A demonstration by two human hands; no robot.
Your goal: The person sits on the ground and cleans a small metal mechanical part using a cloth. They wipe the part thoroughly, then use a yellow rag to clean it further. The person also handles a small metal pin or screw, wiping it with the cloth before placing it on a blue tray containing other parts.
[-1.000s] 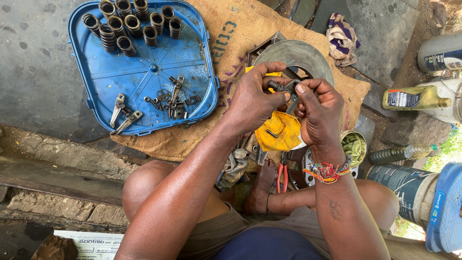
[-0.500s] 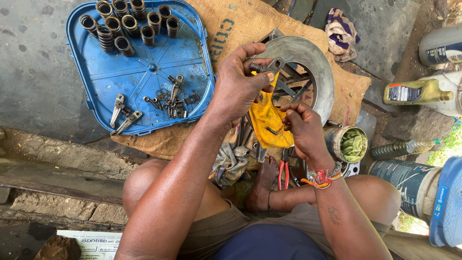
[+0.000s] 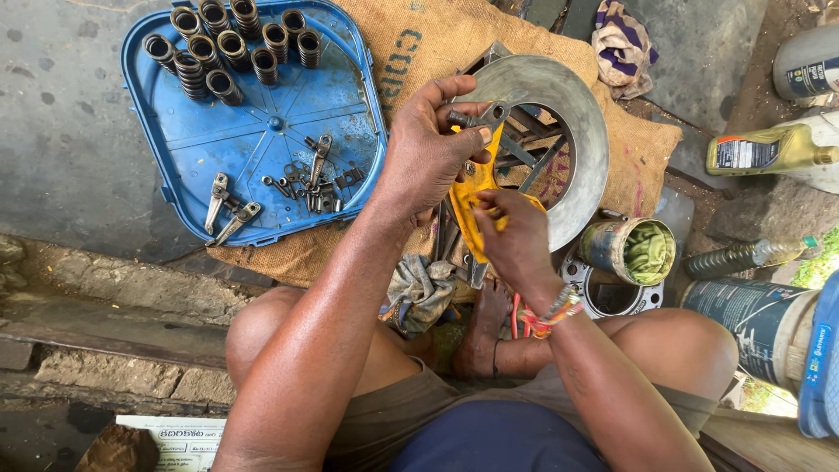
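1. The left hand [image 3: 433,153] is clamped round a small grey metal lever [image 3: 479,115], fingers curled, thumb pressed on its end
2. The right hand [image 3: 516,232] pinches a yellow cloth [image 3: 476,188] that hangs just under that lever, fingers closed on the fabric
3. Both hands sit close together above the rim of a large steel ring plate [image 3: 577,105], which lies on burlap sacking [image 3: 411,44]
4. To their left a blue plastic tray [image 3: 262,140] holds coil springs [image 3: 223,44] and more levers
5. A tin of green grease [image 3: 642,252] stands near the right wrist
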